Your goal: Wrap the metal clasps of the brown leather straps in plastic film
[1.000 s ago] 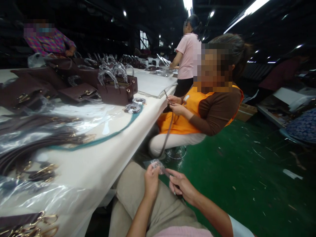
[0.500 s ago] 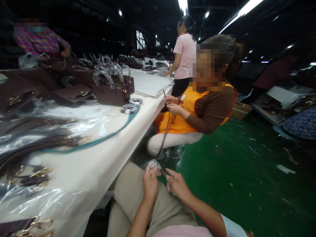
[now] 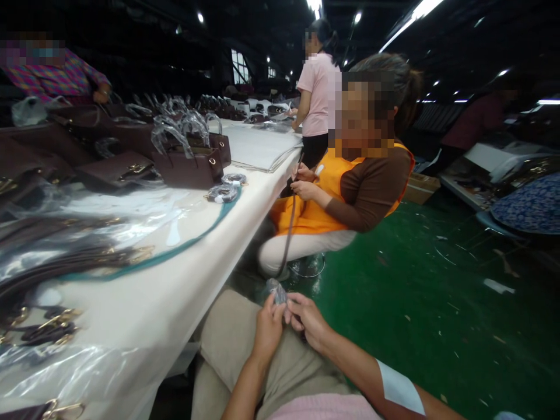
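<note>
Above my lap, my left hand (image 3: 268, 328) is closed on a small crumpled bundle in clear plastic, seemingly a plastic-wrapped strap (image 3: 276, 290); the plastic sticks up past the fingertips. My right hand (image 3: 310, 322) meets it from the right, thumb and fingers pinched at the bundle's side. What lies inside the plastic is mostly hidden by the fingers. On the table to the left lie dark brown straps (image 3: 87, 261) with gold clasps, and two coiled straps (image 3: 222, 192) in plastic.
The white-covered table (image 3: 205, 274) runs along my left, its edge close to my knee. Brown handbags (image 3: 188, 169) with wrapped handles stand on it, beside a teal strip (image 3: 192, 242). A co-worker in an orange apron (image 3: 345, 186) sits ahead, handling a long strap (image 3: 289, 230).
My right hand has closed in on my left, and the dark strip that showed between them is now hidden. The plastic stands more upright. The view has shifted slightly right.
</note>
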Demonstrator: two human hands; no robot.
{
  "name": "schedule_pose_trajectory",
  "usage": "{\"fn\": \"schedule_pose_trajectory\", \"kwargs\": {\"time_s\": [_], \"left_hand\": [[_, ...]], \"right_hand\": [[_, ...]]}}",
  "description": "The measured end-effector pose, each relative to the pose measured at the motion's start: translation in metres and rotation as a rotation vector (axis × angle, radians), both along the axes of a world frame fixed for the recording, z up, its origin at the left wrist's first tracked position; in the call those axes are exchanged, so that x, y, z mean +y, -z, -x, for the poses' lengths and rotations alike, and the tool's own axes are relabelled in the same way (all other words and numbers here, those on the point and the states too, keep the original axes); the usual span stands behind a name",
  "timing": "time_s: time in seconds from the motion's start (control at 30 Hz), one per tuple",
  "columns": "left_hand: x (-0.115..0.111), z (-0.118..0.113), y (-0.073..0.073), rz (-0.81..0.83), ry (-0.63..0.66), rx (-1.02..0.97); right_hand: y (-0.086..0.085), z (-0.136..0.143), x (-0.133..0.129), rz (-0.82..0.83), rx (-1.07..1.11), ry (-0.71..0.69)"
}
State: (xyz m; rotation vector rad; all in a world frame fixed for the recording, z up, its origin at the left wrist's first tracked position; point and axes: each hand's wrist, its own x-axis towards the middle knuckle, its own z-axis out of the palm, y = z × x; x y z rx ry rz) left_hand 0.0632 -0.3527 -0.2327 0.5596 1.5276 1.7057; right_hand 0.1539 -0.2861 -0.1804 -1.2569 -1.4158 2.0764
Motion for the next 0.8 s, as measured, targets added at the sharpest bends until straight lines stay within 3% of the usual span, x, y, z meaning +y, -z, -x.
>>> {"fn": "schedule_pose_trajectory", "kwargs": {"time_s": [0.07, 0.13, 0.23, 0.33, 0.47, 0.57, 0.67, 0.73, 0.8], "left_hand": [[-0.001, 0.001, -0.002, 0.021, -0.020, -0.004], [-0.004, 0.002, -0.008, 0.018, -0.122, 0.011], [-0.007, 0.001, -0.021, -0.086, -0.245, 0.103], [-0.006, -0.003, -0.026, -0.128, -0.095, 0.246], [-0.002, -0.003, -0.005, -0.019, 0.108, 0.277], [-0.002, 0.003, 0.021, -0.028, 0.167, 0.238], [-0.002, 0.011, 0.044, -0.055, 0.188, 0.333], [-0.001, 0.016, 0.052, -0.074, 0.200, 0.458], [-0.001, 0.019, 0.050, -0.121, 0.182, 0.589]], "right_hand": [[0.003, 0.000, 0.004, -0.030, 0.003, 0.047], [0.006, 0.000, 0.007, -0.057, -0.001, 0.081], [0.013, 0.000, 0.009, -0.068, -0.022, 0.111], [0.021, 0.001, 0.008, -0.043, -0.051, 0.147], [0.019, -0.007, 0.004, 0.028, -0.017, 0.121], [0.010, -0.021, 0.002, 0.054, 0.070, -0.044], [0.010, -0.034, 0.003, 0.009, 0.105, -0.187], [0.016, -0.037, 0.004, -0.033, 0.079, -0.207], [0.026, -0.035, 0.004, -0.075, 0.059, -0.172]]}}
